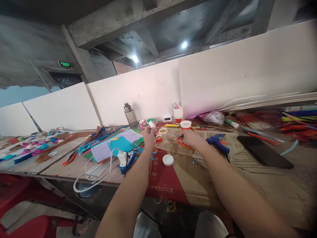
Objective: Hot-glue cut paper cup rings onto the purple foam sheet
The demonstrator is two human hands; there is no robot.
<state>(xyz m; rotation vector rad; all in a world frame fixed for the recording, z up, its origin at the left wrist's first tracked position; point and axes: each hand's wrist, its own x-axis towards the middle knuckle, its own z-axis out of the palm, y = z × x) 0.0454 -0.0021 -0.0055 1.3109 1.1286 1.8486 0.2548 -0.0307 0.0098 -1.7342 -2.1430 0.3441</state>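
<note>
My left hand (149, 135) is closed, pinching a small white piece (152, 124) that looks like paper or card. My right hand (189, 137) is wrapped at the orange handles of a pair of scissors (182, 143), whose blades point left toward my left hand. Between the hands, an open round tub (162, 131) shows something yellowish inside. Just below my left hand's fingers sits a red roll of tape (158, 138). Nearer to me, a white round lid (168, 160) lies flat on the red cardboard. Behind my right hand stands a red and white paper cup (185, 125).
A blue glue gun (218, 142) and a black phone (264, 151) lie to the right. Leftward are coloured paper sheets (119, 145) and a power strip (126, 161) with a white cable. A bottle (130, 115) stands at the back, before white panels (138, 89).
</note>
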